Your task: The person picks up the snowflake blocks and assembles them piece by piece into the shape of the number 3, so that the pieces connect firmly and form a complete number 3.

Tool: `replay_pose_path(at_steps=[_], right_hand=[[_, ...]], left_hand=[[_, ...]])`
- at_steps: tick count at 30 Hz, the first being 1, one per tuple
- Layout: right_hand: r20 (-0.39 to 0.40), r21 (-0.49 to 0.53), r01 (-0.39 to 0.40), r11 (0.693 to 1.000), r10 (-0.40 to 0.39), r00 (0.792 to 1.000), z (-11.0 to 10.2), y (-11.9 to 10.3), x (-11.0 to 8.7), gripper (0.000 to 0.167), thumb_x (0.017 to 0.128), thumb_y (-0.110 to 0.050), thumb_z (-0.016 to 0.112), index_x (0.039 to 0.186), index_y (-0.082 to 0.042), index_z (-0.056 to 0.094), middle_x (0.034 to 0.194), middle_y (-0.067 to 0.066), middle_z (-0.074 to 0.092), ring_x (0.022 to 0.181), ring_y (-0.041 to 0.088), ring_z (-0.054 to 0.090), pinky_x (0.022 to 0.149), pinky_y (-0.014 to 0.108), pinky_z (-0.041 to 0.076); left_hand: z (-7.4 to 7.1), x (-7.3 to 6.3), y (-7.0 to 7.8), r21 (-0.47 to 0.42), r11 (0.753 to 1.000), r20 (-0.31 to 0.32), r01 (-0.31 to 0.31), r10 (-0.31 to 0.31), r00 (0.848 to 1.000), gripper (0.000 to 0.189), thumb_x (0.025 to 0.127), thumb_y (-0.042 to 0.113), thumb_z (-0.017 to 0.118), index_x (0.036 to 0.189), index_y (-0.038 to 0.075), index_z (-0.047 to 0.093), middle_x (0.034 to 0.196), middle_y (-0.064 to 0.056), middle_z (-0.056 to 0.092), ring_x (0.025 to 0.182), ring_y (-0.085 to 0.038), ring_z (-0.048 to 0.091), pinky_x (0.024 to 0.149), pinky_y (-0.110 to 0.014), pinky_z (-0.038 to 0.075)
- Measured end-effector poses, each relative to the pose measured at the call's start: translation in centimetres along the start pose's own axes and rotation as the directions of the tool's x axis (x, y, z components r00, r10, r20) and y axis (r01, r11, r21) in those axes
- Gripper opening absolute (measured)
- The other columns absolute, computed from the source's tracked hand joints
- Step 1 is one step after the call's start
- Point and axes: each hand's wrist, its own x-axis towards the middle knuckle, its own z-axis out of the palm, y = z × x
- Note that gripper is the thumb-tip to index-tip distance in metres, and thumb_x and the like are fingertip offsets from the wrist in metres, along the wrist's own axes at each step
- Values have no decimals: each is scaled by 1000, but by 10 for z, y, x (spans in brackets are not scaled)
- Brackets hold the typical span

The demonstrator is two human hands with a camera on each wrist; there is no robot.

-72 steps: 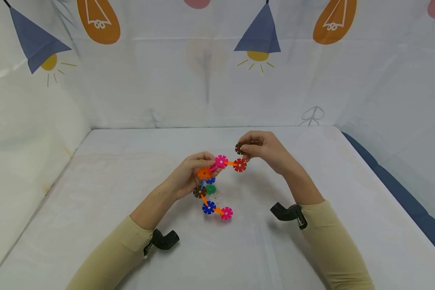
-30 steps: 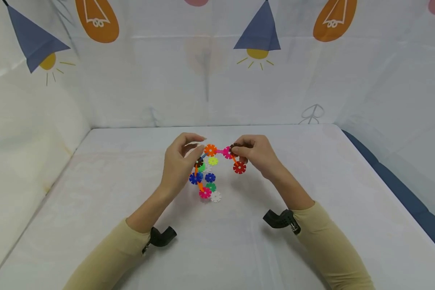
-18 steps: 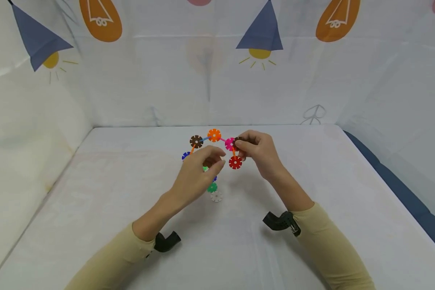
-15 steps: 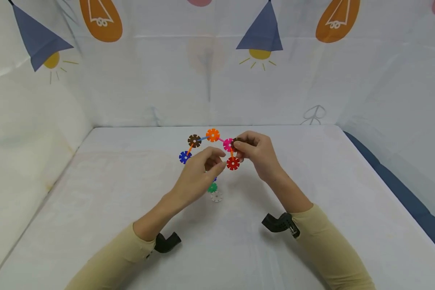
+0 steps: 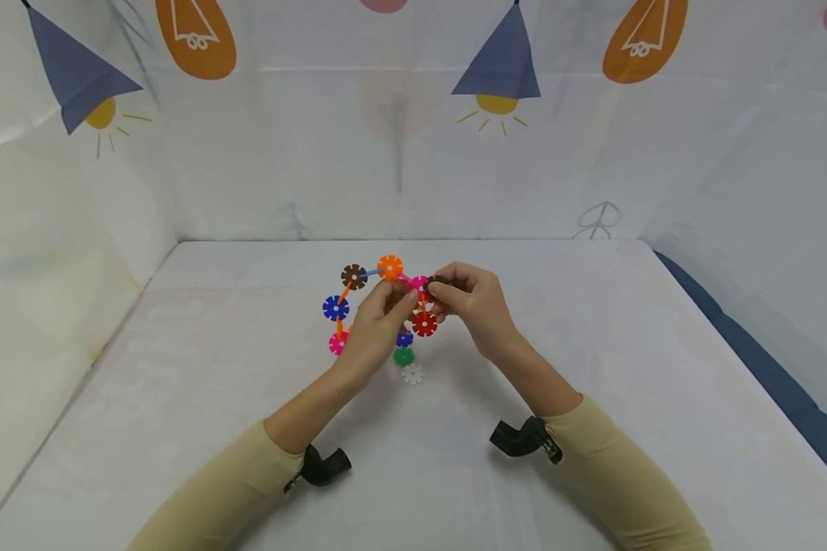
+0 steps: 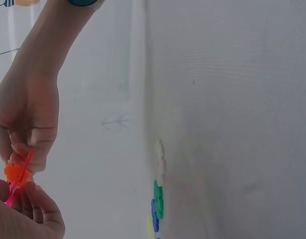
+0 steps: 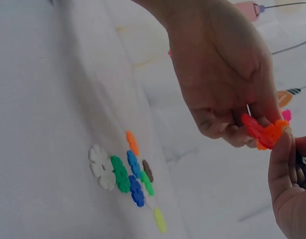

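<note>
A chain of flower-shaped notched discs is held above the table. Along it run a pink disc (image 5: 339,343), a blue disc (image 5: 335,308), a brown disc (image 5: 354,276), an orange disc (image 5: 389,268), another pink disc (image 5: 420,287) and a red disc (image 5: 424,324), with edge-on discs joining them. My left hand (image 5: 372,329) pinches the chain at the pink disc near the red one. Close against it, my right hand (image 5: 475,306) pinches a dark brown disc (image 5: 434,283), mostly hidden by its fingers. In the right wrist view the red disc (image 7: 252,127) hangs between both hands.
Loose discs lie on the white table below the hands: a white disc (image 7: 101,168), a green disc (image 7: 120,174), a blue disc (image 7: 136,190), an orange disc (image 7: 132,143), a yellow disc (image 7: 159,220) and several more. A white cloth wall (image 5: 400,176) stands behind the table.
The chain has swung out to the left and spread into an arc. My left hand let go, then moved right to the pink disc. My right hand has kept the brown disc and shifted left.
</note>
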Motion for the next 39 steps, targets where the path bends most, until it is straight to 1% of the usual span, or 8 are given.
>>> replay_pose_path(at_steps=[4,8,12,18,24,26,32,39], right_hand=[[25,-3,-15,1000,16,1000,2,0,-1,22,96,-10,62,105,10,62,85,3,66,66,11,62,66,22,59],[44,-21,-14,1000,15,999,1,-2,0,21,96,-9,63,105,10,63,85,4,67,64,12,64,65,24,60],[46,-63,12,998,-9,999,-4,-4,1,21,97,-10,61,108,8,65,88,9,68,66,17,66,67,26,61],[75,-137,80,987,-70,995,-12,-10,2,20,99,-8,58,112,5,66,103,19,69,73,20,69,72,29,62],[94,-215,122,969,-104,990,-15,-12,2,17,98,-7,59,110,3,68,104,19,71,76,27,69,73,28,61],[99,-247,132,960,-110,989,-15,-13,1,17,98,-6,60,109,2,69,102,18,71,76,30,69,73,28,61],[116,-320,170,932,-139,983,-15,-16,0,14,97,-2,60,104,-1,72,97,14,72,72,24,69,72,28,60],[133,-354,263,897,-230,964,-14,-16,-2,15,95,2,60,99,-1,74,90,10,73,70,17,68,73,28,60]], left_hand=[[2,1,-3,-51,999,-50,-11,9,999,26,105,27,49,121,7,54,110,-9,58,100,-24,56,89,-37,52],[0,1,-4,-40,998,-64,-41,38,997,24,105,25,47,117,6,55,105,-9,57,95,-22,55,86,-33,51],[-2,1,-4,-30,998,-62,-57,55,997,21,105,24,46,111,6,54,95,-8,53,88,-22,51,76,-26,47],[-4,0,-2,-51,996,-44,-67,65,997,20,105,24,45,105,6,54,86,-7,49,78,-22,48,66,-24,43],[-4,-1,0,-67,994,-20,-88,87,996,20,104,23,45,101,5,54,79,-7,46,69,-21,44,61,-24,40],[-4,-1,0,-86,993,-11,-85,84,996,20,104,23,44,100,5,54,78,-6,45,68,-20,44,61,-24,40],[-4,0,1,-207,977,33,-47,55,998,20,103,21,43,95,5,53,75,-3,46,67,-17,43,61,-24,39],[-4,-1,4,-291,957,59,-5,23,998,18,102,18,42,93,6,52,74,0,47,65,-15,42,61,-23,38]])
